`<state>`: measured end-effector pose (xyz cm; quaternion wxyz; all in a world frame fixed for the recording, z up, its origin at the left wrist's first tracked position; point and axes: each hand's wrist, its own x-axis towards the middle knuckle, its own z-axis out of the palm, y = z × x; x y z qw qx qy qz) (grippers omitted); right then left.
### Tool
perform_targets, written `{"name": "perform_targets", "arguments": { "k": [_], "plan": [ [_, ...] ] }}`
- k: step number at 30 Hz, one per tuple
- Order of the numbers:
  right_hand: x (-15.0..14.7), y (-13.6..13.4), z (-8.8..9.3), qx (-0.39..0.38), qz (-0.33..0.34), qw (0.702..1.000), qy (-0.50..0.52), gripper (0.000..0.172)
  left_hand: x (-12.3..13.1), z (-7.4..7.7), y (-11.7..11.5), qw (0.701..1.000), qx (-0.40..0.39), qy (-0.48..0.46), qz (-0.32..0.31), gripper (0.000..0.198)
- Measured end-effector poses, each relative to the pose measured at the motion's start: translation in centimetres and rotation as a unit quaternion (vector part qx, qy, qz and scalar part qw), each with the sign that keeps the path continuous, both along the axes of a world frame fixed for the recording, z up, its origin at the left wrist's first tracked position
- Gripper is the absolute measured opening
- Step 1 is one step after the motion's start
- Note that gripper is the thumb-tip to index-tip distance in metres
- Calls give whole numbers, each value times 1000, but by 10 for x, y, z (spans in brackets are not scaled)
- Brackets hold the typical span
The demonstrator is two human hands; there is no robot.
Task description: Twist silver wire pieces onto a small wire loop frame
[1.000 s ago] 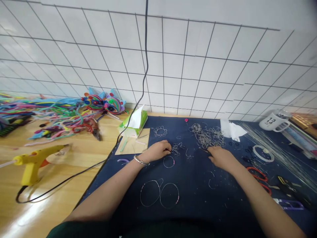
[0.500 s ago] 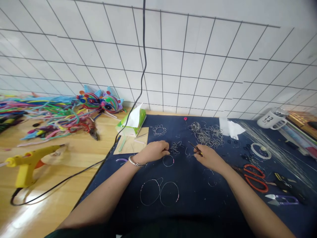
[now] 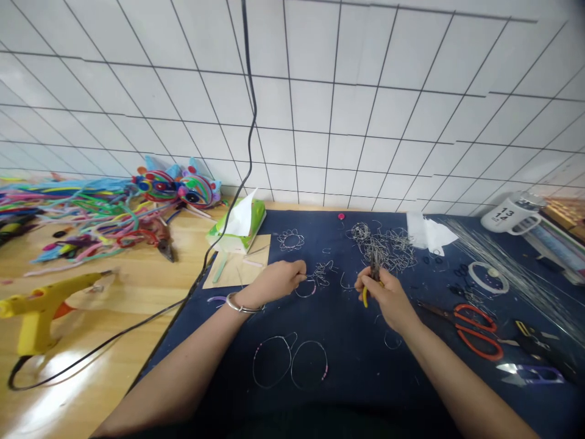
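My left hand point(image 3: 282, 280), a silver bangle at its wrist, is closed in a pinch on a small wire loop point(image 3: 305, 296) with a pink bead. The loop hangs just below the fingertips, which hide part of it. Right beside it lies a little heap of bent wire pieces point(image 3: 323, 274). My right hand point(image 3: 386, 296) is wrapped round small pliers point(image 3: 375, 268) with a yellow handle, their dark jaws pointing away from me. Just left of that hand is a curved bit of wire point(image 3: 346, 282). Two larger beaded wire rings point(image 3: 271, 361) lie nearer to me.
A wire tangle point(image 3: 381, 247) lies behind my right hand. Orange-handled scissors point(image 3: 478, 332), purple snips point(image 3: 532, 374) and a white mug point(image 3: 512, 214) are at right. On the left are a tissue pack point(image 3: 240, 228), a yellow glue gun point(image 3: 50, 305) and its black cord point(image 3: 123, 335).
The pliers have turned from pointing left to pointing away from me, with more of the yellow handle showing. My left hand and the small loop have shifted slightly up and left. The view has tilted.
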<state>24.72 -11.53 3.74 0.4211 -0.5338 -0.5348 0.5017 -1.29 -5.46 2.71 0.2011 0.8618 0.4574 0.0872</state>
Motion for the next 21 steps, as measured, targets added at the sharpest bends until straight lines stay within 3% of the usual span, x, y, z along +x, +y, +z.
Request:
{"name": "perform_targets", "arguments": {
  "k": [6,9,12,14,16,18,21],
  "plan": [
    [-34,19,-27,23,23,999,26,22,2,-1,6,997,14,-44,56,19],
    [-29,33,-32,41,18,996,-71,21,2,-3,8,997,24,-51,58,20],
    [-9,45,-23,109,-79,964,-228,20,2,-6,9,996,28,-61,63,20],
    [2,47,-13,120,-105,951,-263,21,3,-8,11,994,26,-71,74,20],
    [6,43,-4,73,-80,966,-235,23,5,-10,11,992,26,-86,83,20],
    [2,36,0,-24,-4,992,-128,25,6,-12,12,989,26,-114,92,20],
    [-10,26,1,-114,47,992,12,23,8,-16,13,975,-19,-189,114,21]
  ]
}}
